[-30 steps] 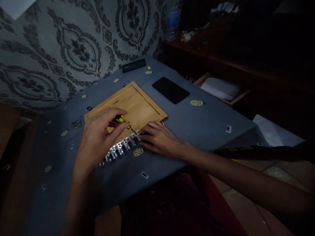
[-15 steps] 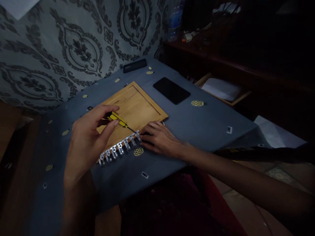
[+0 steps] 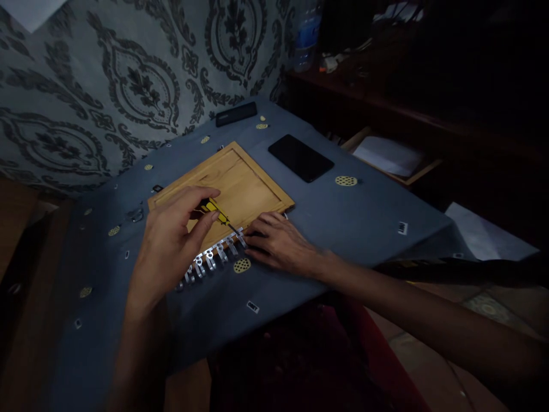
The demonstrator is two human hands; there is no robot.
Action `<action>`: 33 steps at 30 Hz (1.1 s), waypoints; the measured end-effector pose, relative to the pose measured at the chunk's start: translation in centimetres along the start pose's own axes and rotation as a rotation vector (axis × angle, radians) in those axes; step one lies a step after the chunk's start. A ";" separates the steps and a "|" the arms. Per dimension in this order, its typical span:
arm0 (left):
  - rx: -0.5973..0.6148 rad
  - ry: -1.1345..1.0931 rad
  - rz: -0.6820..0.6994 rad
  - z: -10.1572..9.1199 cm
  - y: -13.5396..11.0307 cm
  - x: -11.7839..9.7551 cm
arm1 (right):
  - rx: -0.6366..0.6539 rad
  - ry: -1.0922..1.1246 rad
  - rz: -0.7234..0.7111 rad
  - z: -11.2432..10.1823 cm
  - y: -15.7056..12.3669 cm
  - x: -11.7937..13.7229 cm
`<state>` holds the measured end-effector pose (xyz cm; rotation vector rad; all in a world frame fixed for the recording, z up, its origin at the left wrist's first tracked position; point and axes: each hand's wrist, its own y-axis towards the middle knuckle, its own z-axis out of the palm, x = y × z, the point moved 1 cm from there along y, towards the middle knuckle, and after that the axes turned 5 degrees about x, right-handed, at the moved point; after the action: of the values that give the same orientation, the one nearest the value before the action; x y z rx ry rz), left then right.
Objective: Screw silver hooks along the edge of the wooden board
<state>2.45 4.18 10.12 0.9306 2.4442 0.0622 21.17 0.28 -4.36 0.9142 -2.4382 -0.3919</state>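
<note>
one row of silver metal hooks on a narrow strip [image 3: 210, 258] runs along the near edge of a golden-brown, rectangular wooden board with a raised border [image 3: 242, 183], at six o'clock from the board's middle. at the strip's right end meets the dark shaft of a slim yellow-and-black screwdriver [image 3: 217, 210], its handle slanting up toward ten o'clock over the board. the person's left hand [image 3: 171, 237], at eight o'clock, is closed on that handle between thumb and fingertips. the right hand [image 3: 278, 243], at four o'clock, sets bent fingers at the strip's end beside the shaft's tip; whether they pinch anything cannot be told. the two hands are apart, the shaft bridging the gap.

the board lies on a blue-grey cloth printed with yellow pineapples [image 3: 364, 223]. a black, glossy smartphone [image 3: 300, 157] lies at two o'clock, and a flat, black, oblong object [image 3: 235, 114] near twelve. farther out, a clear plastic bottle with a blue label [image 3: 306, 37] stands at one o'clock, white paper sheets [image 3: 489, 234] show at three, and a grey wall covering with dark, leafy medallions [image 3: 141, 86] rises between ten and twelve.
</note>
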 end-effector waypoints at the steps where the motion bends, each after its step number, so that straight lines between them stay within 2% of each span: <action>1: -0.001 0.000 0.004 0.0 0.0 0.0 | -0.001 0.002 0.000 0.0 0.0 0.0; 10: 0.007 0.066 0.026 0.0 0.2 -0.3 | 0.003 0.000 0.000 0.1 -0.1 -0.1; 18: -0.060 0.125 0.060 0.6 0.4 -0.5 | 0.001 -0.002 0.002 0.1 0.0 -0.1; 26: 0.030 0.034 0.079 0.0 0.2 -0.6 | 0.004 0.000 -0.003 -0.2 -0.1 0.0; 33: -0.022 0.143 0.064 0.6 0.4 -0.2 | 0.011 0.000 0.001 -0.1 0.0 0.0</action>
<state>3.13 4.29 9.82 1.0266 2.5375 0.1837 21.25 0.27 -4.31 0.9179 -2.4424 -0.3786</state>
